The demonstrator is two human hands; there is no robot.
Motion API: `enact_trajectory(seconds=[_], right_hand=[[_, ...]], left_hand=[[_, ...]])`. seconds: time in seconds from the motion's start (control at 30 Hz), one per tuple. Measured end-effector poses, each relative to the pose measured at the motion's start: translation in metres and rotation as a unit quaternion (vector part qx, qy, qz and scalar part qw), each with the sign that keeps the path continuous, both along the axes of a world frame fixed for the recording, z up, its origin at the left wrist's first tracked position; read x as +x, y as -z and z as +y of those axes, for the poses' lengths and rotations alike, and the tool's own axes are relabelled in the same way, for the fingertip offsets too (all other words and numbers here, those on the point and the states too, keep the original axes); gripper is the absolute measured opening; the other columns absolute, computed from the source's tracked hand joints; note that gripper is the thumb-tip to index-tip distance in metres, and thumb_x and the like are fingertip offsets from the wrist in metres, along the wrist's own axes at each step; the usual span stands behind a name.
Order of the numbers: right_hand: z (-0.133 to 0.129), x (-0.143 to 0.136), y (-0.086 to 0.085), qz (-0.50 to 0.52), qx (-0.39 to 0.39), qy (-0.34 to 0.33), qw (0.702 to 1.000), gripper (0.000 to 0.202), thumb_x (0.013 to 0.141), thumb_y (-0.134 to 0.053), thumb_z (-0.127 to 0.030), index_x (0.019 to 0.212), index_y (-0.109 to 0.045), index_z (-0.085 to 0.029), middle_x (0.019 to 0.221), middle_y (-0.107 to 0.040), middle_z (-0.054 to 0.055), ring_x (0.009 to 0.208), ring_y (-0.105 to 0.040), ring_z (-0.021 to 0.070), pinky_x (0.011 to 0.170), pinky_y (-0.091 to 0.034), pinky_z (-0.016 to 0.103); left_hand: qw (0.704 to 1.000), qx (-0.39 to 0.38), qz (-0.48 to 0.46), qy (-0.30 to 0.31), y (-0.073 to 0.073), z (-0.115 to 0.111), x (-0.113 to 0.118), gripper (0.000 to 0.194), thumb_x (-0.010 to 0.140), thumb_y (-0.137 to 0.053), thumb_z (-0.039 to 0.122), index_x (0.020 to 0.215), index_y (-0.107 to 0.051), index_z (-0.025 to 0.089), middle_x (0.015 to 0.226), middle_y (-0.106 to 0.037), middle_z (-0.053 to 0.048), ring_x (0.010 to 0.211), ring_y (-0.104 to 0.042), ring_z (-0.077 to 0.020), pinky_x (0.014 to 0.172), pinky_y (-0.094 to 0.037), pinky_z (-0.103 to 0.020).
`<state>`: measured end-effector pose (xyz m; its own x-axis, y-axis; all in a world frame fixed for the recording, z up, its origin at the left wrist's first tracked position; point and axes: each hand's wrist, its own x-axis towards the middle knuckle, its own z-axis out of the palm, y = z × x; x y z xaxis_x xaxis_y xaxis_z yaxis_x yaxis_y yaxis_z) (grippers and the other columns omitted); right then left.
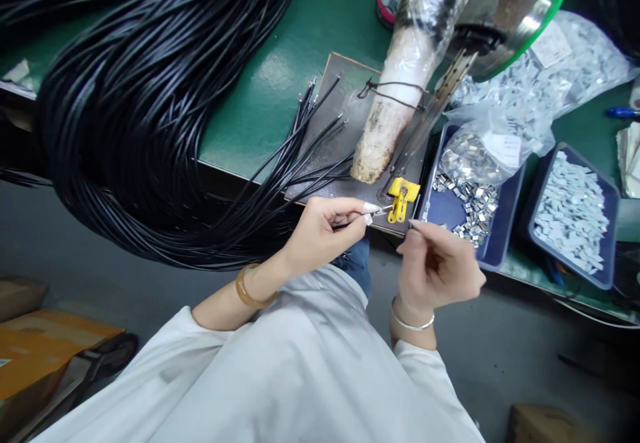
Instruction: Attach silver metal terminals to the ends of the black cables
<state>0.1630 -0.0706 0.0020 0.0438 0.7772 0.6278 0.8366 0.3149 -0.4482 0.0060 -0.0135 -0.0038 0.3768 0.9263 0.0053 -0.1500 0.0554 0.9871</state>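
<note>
My left hand (325,233) pinches a thin black cable (381,211) between thumb and forefinger, both with white wraps at the tips. The cable's bare metallic end points right, at a small yellow clamp-like fixture (403,198), close to it or touching. My right hand (443,263) is closed at the front right of the fixture, thumb and forefinger together. Whatever is in its fingertips is too small to make out. Several loose black cables (300,143) with stripped ends lie on a grey board (345,106) beyond my left hand.
A wrapped, tapered white tool (385,110) hangs over the board. A large coil of black cable (125,110) covers the left of the green table (273,76). To the right stand a blue bin (515,196) of shiny metal pieces and another bin (610,243) of pale pieces.
</note>
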Motion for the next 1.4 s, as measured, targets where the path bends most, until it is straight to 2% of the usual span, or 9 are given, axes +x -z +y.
enact_trajectory(seconds=[0.2,0.43,0.53,0.67,0.8,0.9,1.1,1.27,1.4], right_hand=[[0.003,-0.012,-0.004,-0.059,-0.037,-0.003,0.998,0.003,0.09,-0.068,-0.021,0.093,-0.066,-0.022,0.064,-0.065,-0.007,0.05,-0.055,0.0056,0.055,-0.041,0.02],[0.005,-0.011,0.004,0.183,-0.152,-0.038,0.97,0.01,0.095,-0.06,-0.028,0.089,-0.062,-0.021,0.064,-0.058,-0.008,0.047,-0.05,0.0045,0.044,-0.039,0.016],[0.007,-0.01,0.004,0.252,-0.032,-0.005,0.967,0.008,0.092,-0.063,-0.028,0.09,-0.065,-0.02,0.063,-0.055,-0.008,0.045,-0.048,0.004,0.041,-0.038,0.016],[0.01,-0.011,0.006,0.28,0.135,-0.013,0.951,0.024,0.093,-0.057,-0.019,0.117,-0.06,-0.023,0.066,-0.065,-0.008,0.038,-0.05,0.0048,0.035,-0.038,0.017],[0.012,-0.011,0.011,0.198,0.088,0.006,0.976,0.022,0.09,-0.061,-0.01,0.108,-0.06,-0.022,0.093,-0.077,-0.001,0.072,-0.076,0.0141,0.064,-0.064,0.028],[0.013,-0.012,0.015,0.139,0.043,-0.015,0.989,0.015,0.084,-0.069,-0.009,0.092,-0.064,-0.021,0.097,-0.077,0.002,0.09,-0.077,0.0177,0.081,-0.065,0.034],[0.015,-0.017,0.02,0.122,0.063,-0.019,0.99,0.019,0.084,-0.069,-0.008,0.095,-0.065,-0.022,0.1,-0.077,0.003,0.09,-0.075,0.0164,0.076,-0.064,0.031],[0.017,-0.016,0.022,0.111,0.081,-0.011,0.99,0.021,0.083,-0.07,-0.007,0.096,-0.065,-0.023,0.1,-0.077,0.002,0.089,-0.075,0.0162,0.078,-0.064,0.032],[0.02,-0.015,0.023,0.104,0.084,-0.002,0.991,0.02,0.083,-0.07,-0.007,0.095,-0.066,-0.023,0.099,-0.077,0.001,0.088,-0.075,0.0159,0.079,-0.063,0.032]], left_hand=[[0.997,0.067,0.045,-0.019,0.005,-0.006,-0.002,0.015,0.083,-0.067,0.02,0.089,-0.077,0.012,0.064,-0.066,-0.002,0.057,-0.054,-0.0088,0.053,-0.044,-0.019],[0.983,0.167,0.059,-0.044,0.004,-0.008,-0.007,0.019,0.085,-0.064,0.015,0.096,-0.079,0.011,0.071,-0.075,-0.005,0.053,-0.059,-0.0084,0.051,-0.046,-0.017],[0.976,0.195,0.054,-0.08,0.005,-0.009,-0.007,0.017,0.084,-0.067,0.013,0.095,-0.081,0.013,0.082,-0.08,-0.008,0.061,-0.067,-0.0108,0.055,-0.051,-0.018],[0.97,0.203,0.068,-0.116,0.009,-0.006,-0.006,0.017,0.085,-0.067,0.014,0.096,-0.08,0.012,0.079,-0.079,-0.008,0.06,-0.065,-0.0104,0.053,-0.049,-0.018],[0.953,0.265,0.092,-0.116,0.011,-0.003,-0.005,0.021,0.085,-0.063,0.011,0.098,-0.079,0.013,0.072,-0.075,-0.004,0.05,-0.054,-0.006,0.049,-0.043,-0.016],[0.947,0.284,0.099,-0.116,0.012,-0.002,-0.003,0.021,0.085,-0.063,0.011,0.098,-0.079,0.014,0.068,-0.073,-0.002,0.05,-0.052,-0.006,0.051,-0.043,-0.017],[0.973,0.183,0.071,-0.119,0.009,0.0,0.002,0.016,0.084,-0.064,0.012,0.09,-0.079,0.015,0.069,-0.073,-0.001,0.05,-0.05,-0.0053,0.048,-0.038,-0.017],[0.994,0.051,0.024,-0.09,0.003,0.005,0.007,0.01,0.081,-0.067,0.017,0.08,-0.076,0.013,0.075,-0.074,-0.003,0.065,-0.064,-0.0096,0.057,-0.049,-0.016],[0.995,0.024,0.025,-0.095,0.002,0.008,0.01,0.008,0.078,-0.069,0.018,0.075,-0.075,0.014,0.065,-0.069,-0.001,0.058,-0.059,-0.0083,0.054,-0.047,-0.017]])
